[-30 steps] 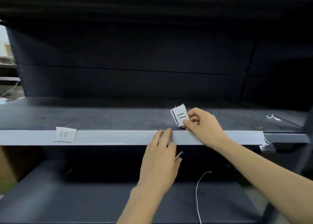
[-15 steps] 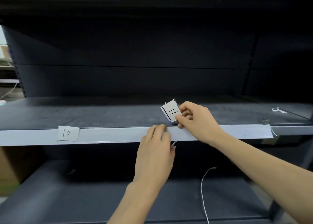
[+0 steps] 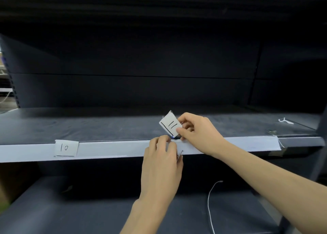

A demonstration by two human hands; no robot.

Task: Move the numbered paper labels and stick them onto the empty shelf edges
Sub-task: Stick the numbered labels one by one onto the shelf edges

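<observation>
Placement step: label 11 (image 3: 170, 125) pinched between right hand (image 3: 198, 134) thumb and fingers, just above shelf edge (image 3: 115, 148) at 1 o'clock from left hand (image 3: 161, 163) (fingers curled on edge, grip unclear); next, probably lowering flat, pressing.

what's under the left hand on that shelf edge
The left hand covers part of the pale shelf edge, beside the right hand pinching label 11. A thin flat piece pokes out; the rest under it is hidden.
</observation>
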